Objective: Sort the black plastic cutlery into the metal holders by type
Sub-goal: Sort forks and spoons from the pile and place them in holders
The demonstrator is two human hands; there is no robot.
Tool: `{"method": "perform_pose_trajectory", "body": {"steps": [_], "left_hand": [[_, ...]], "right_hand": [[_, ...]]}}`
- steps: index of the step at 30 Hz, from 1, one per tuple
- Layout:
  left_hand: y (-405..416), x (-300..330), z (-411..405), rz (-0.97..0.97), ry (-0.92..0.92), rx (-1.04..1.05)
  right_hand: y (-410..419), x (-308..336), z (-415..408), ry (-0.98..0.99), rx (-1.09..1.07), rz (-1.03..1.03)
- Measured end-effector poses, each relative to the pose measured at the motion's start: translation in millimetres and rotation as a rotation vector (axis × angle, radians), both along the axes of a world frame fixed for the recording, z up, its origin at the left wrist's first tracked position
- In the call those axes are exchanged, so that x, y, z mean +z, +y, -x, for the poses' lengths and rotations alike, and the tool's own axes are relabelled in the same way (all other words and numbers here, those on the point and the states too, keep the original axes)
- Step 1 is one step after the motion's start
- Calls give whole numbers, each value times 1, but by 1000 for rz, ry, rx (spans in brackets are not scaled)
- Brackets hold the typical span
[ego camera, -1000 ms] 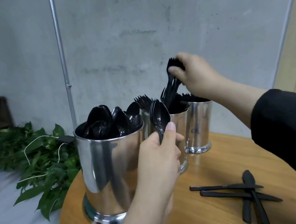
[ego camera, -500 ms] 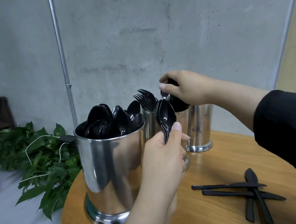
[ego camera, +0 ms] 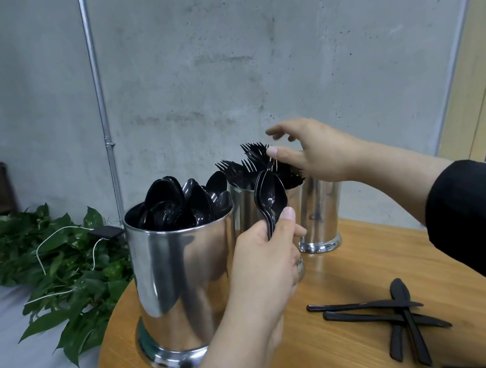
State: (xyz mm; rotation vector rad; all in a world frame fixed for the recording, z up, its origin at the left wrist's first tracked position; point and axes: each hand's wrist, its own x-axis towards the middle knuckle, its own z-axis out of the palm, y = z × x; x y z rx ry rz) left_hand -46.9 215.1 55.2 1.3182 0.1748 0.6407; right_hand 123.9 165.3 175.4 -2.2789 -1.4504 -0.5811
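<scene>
My left hand [ego camera: 266,261] grips a small stack of black plastic spoons [ego camera: 271,197] upright, in front of the holders. The nearest metal holder [ego camera: 182,275] is full of black spoons [ego camera: 182,201]. Behind it a second metal holder [ego camera: 244,211] carries black forks [ego camera: 248,164]. A third metal holder [ego camera: 320,214] stands at the back right, its contents hidden by my hand. My right hand [ego camera: 316,151] hovers over the forks with fingers spread and holds nothing. Several black knives [ego camera: 401,314] lie crossed on the table.
The holders stand on a round wooden table [ego camera: 335,354] whose edge curves at the left. A concrete wall with a metal pipe [ego camera: 98,88] rises close behind. Green plant leaves [ego camera: 61,269] and a white cord lie on the floor at the left.
My right hand lowered the forks into the middle holder, let them go and now lifts away with fingers spread. My left hand stayed in place with the spoons.
</scene>
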Motion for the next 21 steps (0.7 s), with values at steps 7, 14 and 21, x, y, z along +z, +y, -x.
{"method": "perform_pose_trajectory", "body": {"steps": [7,14,21], "left_hand": [[-4,9,2,-35,-18,-26],[-8,27,20,-397,62,62],[-9,47,68,-339,-63,166]], "right_hand": [[-53,4,68,219,217,-232],[-72,-4,116,389,177,-108],[-57,11,156,288,199,-133]]}}
